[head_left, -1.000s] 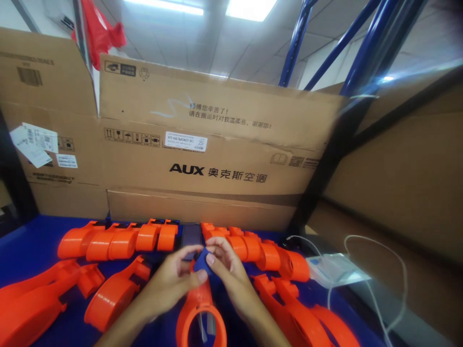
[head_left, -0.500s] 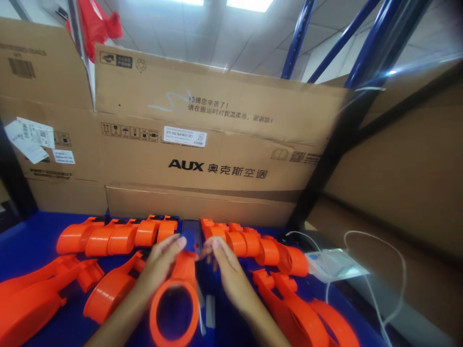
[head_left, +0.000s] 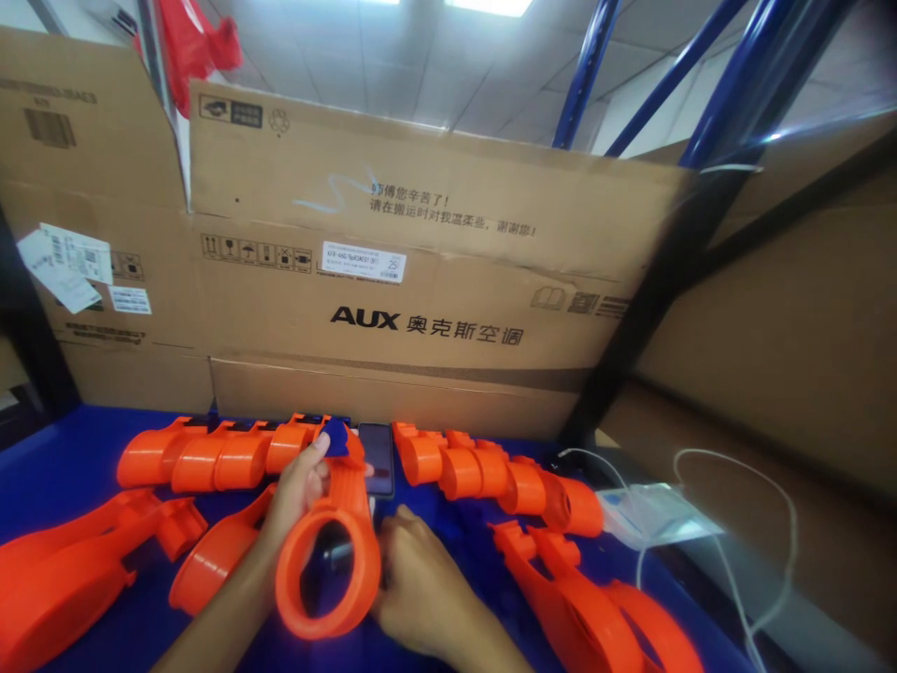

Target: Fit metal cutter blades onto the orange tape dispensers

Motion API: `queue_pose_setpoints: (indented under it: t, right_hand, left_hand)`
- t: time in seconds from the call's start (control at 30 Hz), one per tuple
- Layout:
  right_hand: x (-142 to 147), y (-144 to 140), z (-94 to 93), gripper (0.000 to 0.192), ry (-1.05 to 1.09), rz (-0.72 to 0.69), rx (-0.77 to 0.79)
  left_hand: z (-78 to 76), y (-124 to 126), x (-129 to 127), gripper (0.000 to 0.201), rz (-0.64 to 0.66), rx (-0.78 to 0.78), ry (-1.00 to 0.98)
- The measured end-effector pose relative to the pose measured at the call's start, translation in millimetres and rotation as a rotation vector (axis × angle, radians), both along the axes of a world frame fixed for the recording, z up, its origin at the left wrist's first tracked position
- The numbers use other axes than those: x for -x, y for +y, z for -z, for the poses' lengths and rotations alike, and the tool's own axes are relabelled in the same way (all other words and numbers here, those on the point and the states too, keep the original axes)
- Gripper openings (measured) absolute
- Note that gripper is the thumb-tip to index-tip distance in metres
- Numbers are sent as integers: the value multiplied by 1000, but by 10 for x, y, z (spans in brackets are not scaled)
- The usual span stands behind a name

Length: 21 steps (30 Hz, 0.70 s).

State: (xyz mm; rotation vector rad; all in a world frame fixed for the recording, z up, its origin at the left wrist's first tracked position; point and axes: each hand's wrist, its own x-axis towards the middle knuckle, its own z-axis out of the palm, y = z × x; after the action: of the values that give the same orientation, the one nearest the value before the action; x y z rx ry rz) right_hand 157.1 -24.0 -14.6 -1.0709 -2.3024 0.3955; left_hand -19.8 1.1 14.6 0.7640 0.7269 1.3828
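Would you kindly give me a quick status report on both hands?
Left hand grips orange ring part, thumb on blue cap. Right hand on ring's edge, grip unclear. Phone just behind.

A ring-ended part [head_left: 329,561] was held over the tabletop [head_left: 63,449], left hand [head_left: 298,491] on its left, right hand [head_left: 413,584] at its right. A phone [head_left: 377,458] lay just behind. Rows of parts [head_left: 224,453] were ranged left and right of the phone, with cardboard boxes [head_left: 420,280] behind.

Left hand [head_left: 298,491] grips orange ring part [head_left: 329,561] with blue cap [head_left: 337,437]; right hand [head_left: 413,589] touches ring's lower edge, phone [head_left: 377,458] just behind.
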Motion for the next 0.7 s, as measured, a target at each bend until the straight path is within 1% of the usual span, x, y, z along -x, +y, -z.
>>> queue_pose_setpoints:
  t: [0.07, 0.17, 0.3, 0.5, 0.7]
  right_hand:
    - [0, 6, 3, 19, -2, -7, 2]
    - [2, 15, -1, 17, 2, -16, -6]
    - [20, 16, 2, 19, -7, -38, -26]
    - [50, -16, -3, 16, -35, -53, -38]
    - [124, -37, -35, 12, -92, -5, 27]
  left_hand:
    - [-9, -1, -1, 58, 19, 28, -31]
    - [-36, -22, -14, 58, 13, 40, -38]
    - [-52, -50, -37, 59, 6, 42, -47]
    - [-6, -50, -46, 57, 0, 17, -67]
    - [27, -43, -59, 57, 5, -1, -69]
